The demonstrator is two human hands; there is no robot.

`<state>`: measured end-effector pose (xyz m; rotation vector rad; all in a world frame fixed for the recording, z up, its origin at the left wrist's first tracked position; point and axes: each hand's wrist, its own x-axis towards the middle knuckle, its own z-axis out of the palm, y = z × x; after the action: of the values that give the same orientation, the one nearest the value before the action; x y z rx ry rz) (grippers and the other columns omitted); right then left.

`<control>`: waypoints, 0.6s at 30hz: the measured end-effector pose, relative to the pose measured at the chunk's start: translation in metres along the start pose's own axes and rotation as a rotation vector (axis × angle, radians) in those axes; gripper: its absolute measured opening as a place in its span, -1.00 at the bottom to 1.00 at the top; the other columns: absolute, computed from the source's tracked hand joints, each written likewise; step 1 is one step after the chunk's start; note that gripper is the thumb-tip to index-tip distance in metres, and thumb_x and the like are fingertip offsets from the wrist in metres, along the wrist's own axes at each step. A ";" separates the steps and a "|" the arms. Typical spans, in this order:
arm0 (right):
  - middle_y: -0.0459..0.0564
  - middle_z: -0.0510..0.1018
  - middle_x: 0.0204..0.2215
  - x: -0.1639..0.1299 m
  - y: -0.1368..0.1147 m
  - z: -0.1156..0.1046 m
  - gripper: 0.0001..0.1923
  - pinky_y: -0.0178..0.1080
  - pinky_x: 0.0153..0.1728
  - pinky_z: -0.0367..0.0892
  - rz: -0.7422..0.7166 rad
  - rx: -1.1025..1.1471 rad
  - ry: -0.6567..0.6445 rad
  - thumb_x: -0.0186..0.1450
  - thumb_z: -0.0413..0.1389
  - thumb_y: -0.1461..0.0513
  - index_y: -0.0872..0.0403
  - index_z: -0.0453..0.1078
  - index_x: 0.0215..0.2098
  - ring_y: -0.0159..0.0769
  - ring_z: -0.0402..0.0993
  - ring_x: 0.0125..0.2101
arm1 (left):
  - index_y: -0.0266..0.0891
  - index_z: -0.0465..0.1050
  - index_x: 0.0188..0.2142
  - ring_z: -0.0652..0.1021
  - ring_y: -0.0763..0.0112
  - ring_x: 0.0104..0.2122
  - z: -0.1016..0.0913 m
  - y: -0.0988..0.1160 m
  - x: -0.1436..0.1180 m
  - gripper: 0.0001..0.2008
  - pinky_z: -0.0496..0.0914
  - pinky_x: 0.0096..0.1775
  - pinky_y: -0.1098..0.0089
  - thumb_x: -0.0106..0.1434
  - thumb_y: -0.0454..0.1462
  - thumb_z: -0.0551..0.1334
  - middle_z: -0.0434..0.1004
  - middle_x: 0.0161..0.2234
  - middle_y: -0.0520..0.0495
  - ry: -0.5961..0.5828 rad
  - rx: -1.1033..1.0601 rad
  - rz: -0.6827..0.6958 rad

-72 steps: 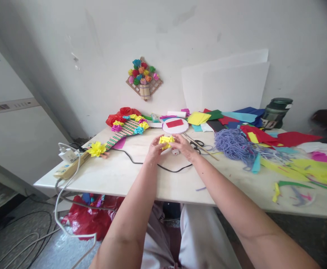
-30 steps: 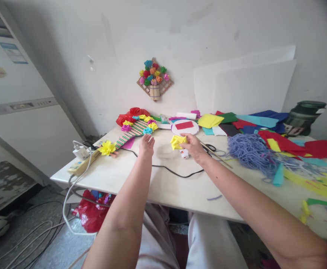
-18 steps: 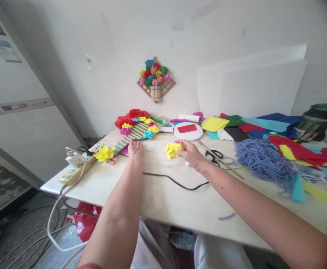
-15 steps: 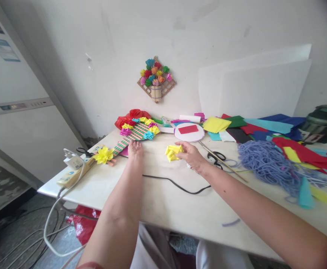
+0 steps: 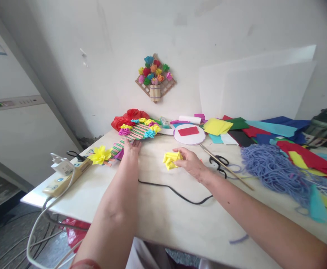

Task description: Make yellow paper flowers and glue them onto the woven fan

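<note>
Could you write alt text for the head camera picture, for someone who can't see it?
A person's right hand holds a crumpled yellow paper flower above a pale table, while the left hand touches a striped fan-shaped craft edged with paper flowers. Scissors, purple yarn and coloured paper sheets lie to the right.

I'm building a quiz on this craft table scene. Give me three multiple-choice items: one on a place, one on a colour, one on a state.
1. Where do the scissors lie?
A. right of the right hand
B. on the power strip
C. on the floor

2. What colour is the paper flower in the right hand?
A. red
B. yellow
C. blue

3. What is the left hand doing?
A. holding scissors
B. hanging off the table
C. touching the striped paper fan

Answers:
1 A, they lie on the table beside that hand.
2 B, the paper flower is yellow.
3 C, fingers rest on the striped paper fan.
</note>
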<state>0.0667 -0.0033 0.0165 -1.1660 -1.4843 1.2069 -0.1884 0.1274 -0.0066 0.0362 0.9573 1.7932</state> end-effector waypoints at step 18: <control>-0.11 0.50 -0.42 -0.019 -0.024 -0.005 -0.60 -0.29 -0.39 0.31 -0.098 0.237 0.084 -0.15 0.17 0.23 0.07 0.33 -0.29 -0.33 0.41 -0.39 | -0.13 0.32 -0.13 0.54 0.32 -0.16 0.002 -0.034 -0.094 -0.81 0.43 -0.07 0.26 0.29 -0.15 0.11 0.42 -0.23 -0.10 -0.405 -0.116 0.073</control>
<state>0.0720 -0.0231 0.0396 -0.9618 -1.2821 1.2152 -0.1189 0.0580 0.0110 0.3514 0.5681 1.8133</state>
